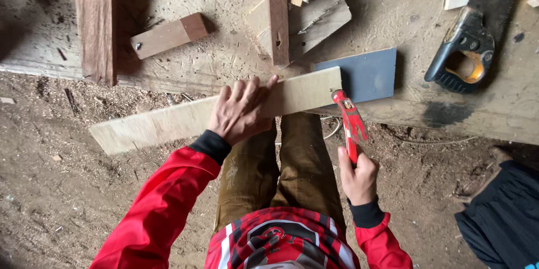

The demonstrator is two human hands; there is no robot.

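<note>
Now my left hand [242, 111] lies flat on a long pale board [168, 120], fingers spread and pressing down, the fingertips reaching past its far edge. That board runs slantwise in front of me, its right end resting on the edge of the low wooden platform [505, 112] and its left end sticking out over the sawdust-covered ground [67, 190]. My right hand [357, 178] is wrapped tight around the handle of a red hammer [350, 123], whose head points up at the right end of the board, just beside it; whether it touches the wood I cannot tell.

Just behind that end of the board lies a flat grey-blue panel [365, 74], partly tucked under it. Farther right on the platform is a hand saw [466, 50] with a black and yellow grip, well apart from my hands. Beyond my left hand a narrow dark strip of wood [277, 16] points away from me, lying over a few pale offcuts [320, 14]. To the left sit a short block [168, 35] with a reddish end and a wide dark plank [96, 22]. My knees in brown trousers [281, 168] are under the board, and my sleeves [163, 207] are red with black cuffs. At the right edge, a dark piece of clothing [502, 218] belonging to another person shows.
</note>
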